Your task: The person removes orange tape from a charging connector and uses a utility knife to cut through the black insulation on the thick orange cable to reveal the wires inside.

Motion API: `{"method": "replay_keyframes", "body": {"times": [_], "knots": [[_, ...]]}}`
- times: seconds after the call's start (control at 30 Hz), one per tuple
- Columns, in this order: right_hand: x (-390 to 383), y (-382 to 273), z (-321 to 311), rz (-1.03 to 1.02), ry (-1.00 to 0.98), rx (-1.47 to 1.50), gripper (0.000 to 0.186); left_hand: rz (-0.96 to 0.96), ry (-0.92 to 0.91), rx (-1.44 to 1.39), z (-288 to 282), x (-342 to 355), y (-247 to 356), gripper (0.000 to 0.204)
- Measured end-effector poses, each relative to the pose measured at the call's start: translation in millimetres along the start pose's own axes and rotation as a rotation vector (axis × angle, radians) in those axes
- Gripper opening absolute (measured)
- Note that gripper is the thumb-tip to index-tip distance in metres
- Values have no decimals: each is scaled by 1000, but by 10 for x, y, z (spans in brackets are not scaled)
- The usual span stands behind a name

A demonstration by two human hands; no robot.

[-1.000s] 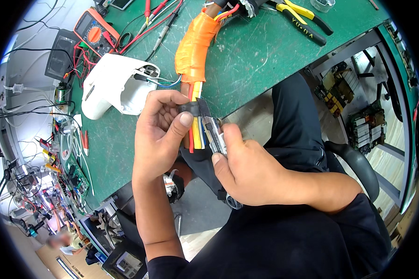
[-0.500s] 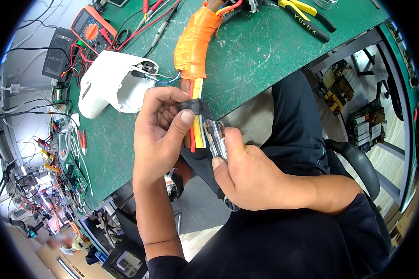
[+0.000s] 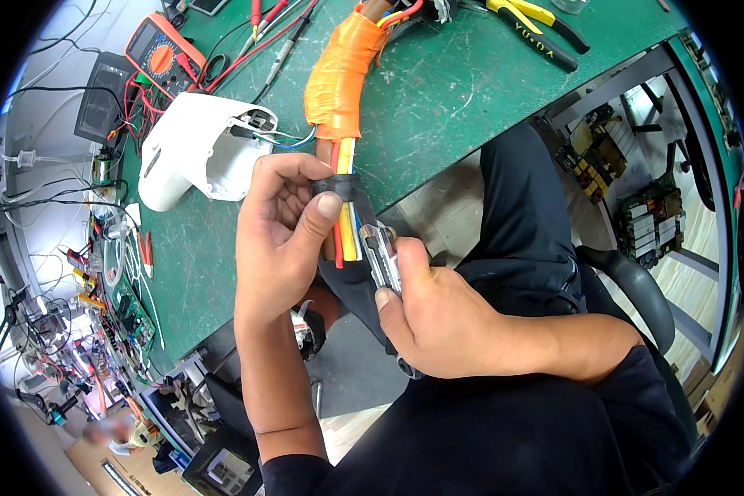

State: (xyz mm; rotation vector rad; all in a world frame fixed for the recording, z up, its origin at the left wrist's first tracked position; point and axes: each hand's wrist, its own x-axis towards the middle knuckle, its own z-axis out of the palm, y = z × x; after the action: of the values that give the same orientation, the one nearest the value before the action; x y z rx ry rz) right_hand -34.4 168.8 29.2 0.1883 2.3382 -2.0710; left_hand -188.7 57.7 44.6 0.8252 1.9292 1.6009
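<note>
My left hand [image 3: 277,240] pinches a black band [image 3: 341,188] wrapped round a bundle of brown, red, yellow, blue and white wires [image 3: 347,231]. These run out of a curved cable [image 3: 335,78] bound in orange tape. My right hand [image 3: 438,322] is closed on a silver utility knife [image 3: 383,258] with a dark blade, held just right of the wires, the blade angled up along them toward the band. A white plastic housing [image 3: 169,157] lies on the green bench [image 3: 446,107] left of the cable, thin wires running from it to the cable.
An orange multimeter [image 3: 161,54] with tangled probe leads sits at upper left. Yellow-black pliers [image 3: 541,37] lie at the back right. Circuit boards [image 3: 649,223] rest under the bench by a chair armrest [image 3: 628,277]. Electronics clutter the left side; a co-worker [image 3: 124,434] is beyond.
My right hand and the knife have drawn down, away from the black band, over the last second. My left hand and the cable have shifted slightly up and left in view.
</note>
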Motion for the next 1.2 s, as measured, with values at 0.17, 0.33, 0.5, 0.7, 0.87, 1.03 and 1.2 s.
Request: {"method": "replay_keyframes", "body": {"times": [0.17,0.33,0.5,0.7,0.87,1.03,1.2], "knots": [[-8,-11,1,16,-1,-1,26,-10,-2,-14,3,5,0,23],[-36,-2,17,92,-19,11,40,-4,-1,-3,-11,-1,-27,24],[-49,42,43,63,-1,17,41,-20,-4,-29,19,0,19,23],[-52,18,40,93,-26,36,40,-22,-2,-18,5,-6,13,23],[-56,44,66,75,-8,37,39,-22,9,-33,21,-5,6,23],[-61,74,87,42,9,32,39,-30,-4,-32,13,-2,14,23],[-71,58,72,51,-8,38,38,-20,9,-15,13,-10,0,23]]}}
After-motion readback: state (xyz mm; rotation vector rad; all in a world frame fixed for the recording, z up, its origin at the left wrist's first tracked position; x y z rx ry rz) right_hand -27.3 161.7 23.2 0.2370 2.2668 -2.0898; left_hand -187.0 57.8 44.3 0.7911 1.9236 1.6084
